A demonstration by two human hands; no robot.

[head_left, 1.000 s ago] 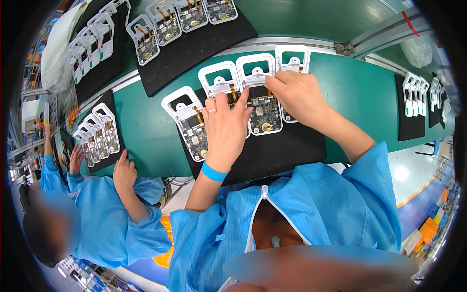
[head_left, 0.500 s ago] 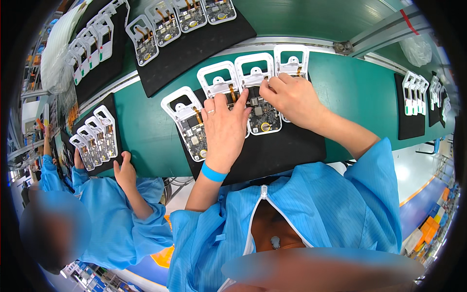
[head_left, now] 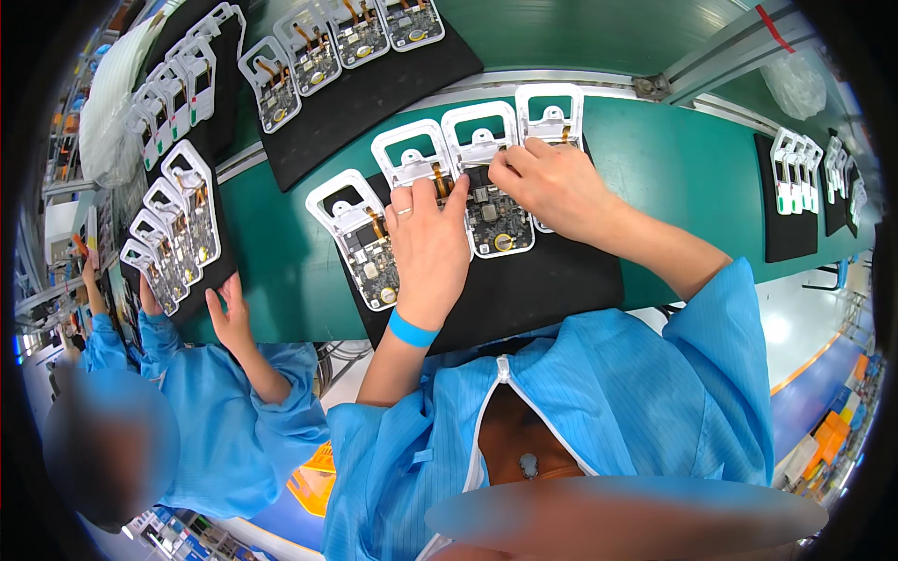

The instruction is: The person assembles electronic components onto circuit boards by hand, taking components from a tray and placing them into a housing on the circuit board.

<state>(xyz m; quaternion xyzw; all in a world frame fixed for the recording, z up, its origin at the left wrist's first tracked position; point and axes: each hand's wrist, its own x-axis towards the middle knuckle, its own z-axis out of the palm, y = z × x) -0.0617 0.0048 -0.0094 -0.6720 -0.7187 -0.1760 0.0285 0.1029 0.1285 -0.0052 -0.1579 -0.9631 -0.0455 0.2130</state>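
Note:
Several white plastic housings with dark circuit boards stand in a row on a black foam mat (head_left: 524,292) before me. My left hand (head_left: 431,251) lies over the second housing (head_left: 412,154), fingers stretched out, its index fingertip at the left edge of the third housing (head_left: 479,120). At the upper right of the third housing's circuit board (head_left: 498,217), my right hand (head_left: 554,190) has thumb and fingers pinched together; whatever is between them is hidden. This hand partly covers the rightmost housing (head_left: 550,96). The leftmost housing (head_left: 342,192) shows a ribbon cable and a round yellow-ringed cell.
At left, a co-worker's hands (head_left: 232,313) hold a mat with several housings (head_left: 192,210). Beyond a metal rail (head_left: 599,91) lies another loaded black mat (head_left: 374,112). More housings (head_left: 795,173) stand on a mat at the right of the green table (head_left: 692,187).
The co-worker's mat of housings has been raised and tilted. My hands stay almost in place at the third housing, with the right fingertips slightly shifted.

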